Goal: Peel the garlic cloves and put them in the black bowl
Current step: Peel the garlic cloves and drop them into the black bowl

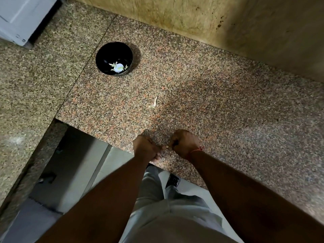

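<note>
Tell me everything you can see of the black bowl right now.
The black bowl is round, deep and glossy, standing upright on the speckled granite counter, far from both hands. Inside, near its front wall, lie white garlic and a few pale skin scraps. Nothing else touches it.

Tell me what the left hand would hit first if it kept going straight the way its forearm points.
Probably the garlic peel scrap lying on the granite counter ahead of the left hand. Beyond it the counter looks free up to the back wall. The black bowl sits well left of that line.
</note>
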